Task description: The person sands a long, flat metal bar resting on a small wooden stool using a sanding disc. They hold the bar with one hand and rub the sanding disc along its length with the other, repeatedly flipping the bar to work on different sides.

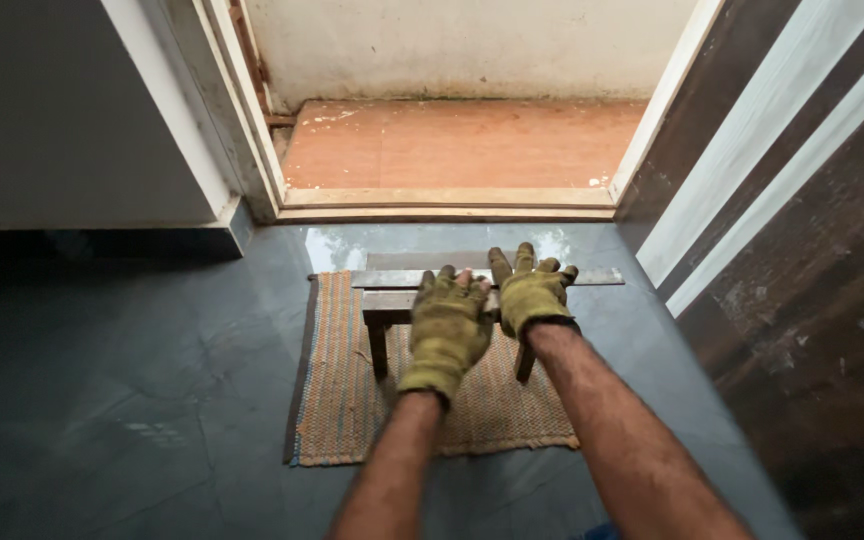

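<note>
Worn yellow-green fabric gloves cover the left hand (448, 335) and right hand (530, 293), pressed on a dull grey metal strip (597, 276) atop a rough wooden stool (384, 312). A coarse woven mat (342, 400) lies on glossy dark floor tiles (132, 400).

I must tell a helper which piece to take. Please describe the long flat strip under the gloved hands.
Before the open doorway lies a woven mat with a small wooden stool on it. Across the stool lies the strip, pale grey, thin, longer than the stool.
</note>
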